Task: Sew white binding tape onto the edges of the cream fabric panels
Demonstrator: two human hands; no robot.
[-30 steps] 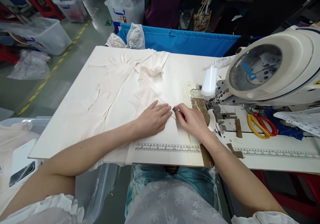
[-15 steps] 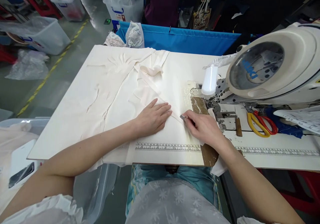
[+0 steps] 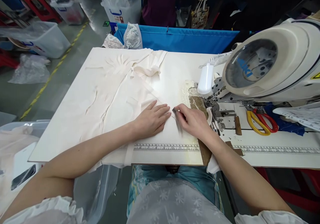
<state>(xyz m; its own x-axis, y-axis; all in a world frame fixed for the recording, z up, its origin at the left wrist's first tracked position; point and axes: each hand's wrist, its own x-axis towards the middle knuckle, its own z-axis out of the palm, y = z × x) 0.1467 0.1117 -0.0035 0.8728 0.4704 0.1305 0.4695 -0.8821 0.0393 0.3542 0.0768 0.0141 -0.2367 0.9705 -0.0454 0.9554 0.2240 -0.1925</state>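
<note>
Pale cream fabric (image 3: 147,94) lies on the white table, partly under my left hand (image 3: 152,119). That hand rests flat on it with the fingers stretched out. Close to its fingertips, my right hand (image 3: 191,119) pinches a small grey metal tool (image 3: 174,110); most of the tool is hidden in the fist, so its kind does not show. The tool's tip points left, at the fabric's narrow edge. More cream fabric (image 3: 100,94) spreads in wrinkles over the left part of the table.
A sewing machine (image 3: 295,57) stands right, with yellow-and-red-handled scissors (image 3: 258,125) and a wooden-handled tool (image 3: 237,124) near it. A printed ruler (image 3: 167,147) runs along the table's front. At lower left is a plastic bin (image 3: 100,187) with a phone (image 3: 23,176) nearby. People sit behind the blue cloth (image 3: 180,37).
My right hand has moved a little left and up with the grey tool, closer to my left fingertips. The left hand stays pressed on the fabric.
</note>
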